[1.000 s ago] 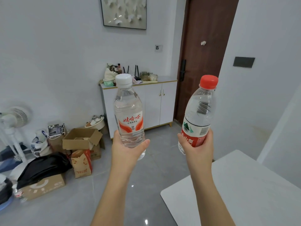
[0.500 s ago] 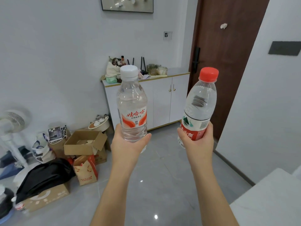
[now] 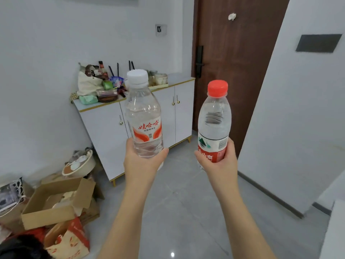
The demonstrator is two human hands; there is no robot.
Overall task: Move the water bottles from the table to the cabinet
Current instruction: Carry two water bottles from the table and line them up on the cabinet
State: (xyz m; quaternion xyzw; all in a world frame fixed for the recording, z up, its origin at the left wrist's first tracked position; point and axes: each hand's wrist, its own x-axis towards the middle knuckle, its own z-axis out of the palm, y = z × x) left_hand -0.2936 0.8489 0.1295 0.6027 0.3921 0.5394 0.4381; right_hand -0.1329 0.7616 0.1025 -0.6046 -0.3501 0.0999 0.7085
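My left hand (image 3: pixel 141 165) grips a clear water bottle with a white cap (image 3: pixel 142 113) by its lower part and holds it upright. A second water bottle with a red cap (image 3: pixel 214 118) and a red label is held upright in my right hand (image 3: pixel 218 165), also gripped near its base. Both are raised in front of me. Behind them stands the white cabinet (image 3: pixel 104 131) with gold trim and closed doors, against the wall. The right end of its top (image 3: pixel 179 76) is bare.
Bags, bowls and small items (image 3: pixel 97 86) crowd the cabinet top's left and middle. Open cardboard boxes (image 3: pixel 56 202) and paper bags (image 3: pixel 69 240) lie on the floor at the left. A brown door (image 3: pixel 233 62) is right of the cabinet. A white table corner (image 3: pixel 336 230) shows at lower right.
The cabinet has grown larger and nearer in view, and the table has slid almost out of sight to the right. Both hands keep the same grip on the bottles.
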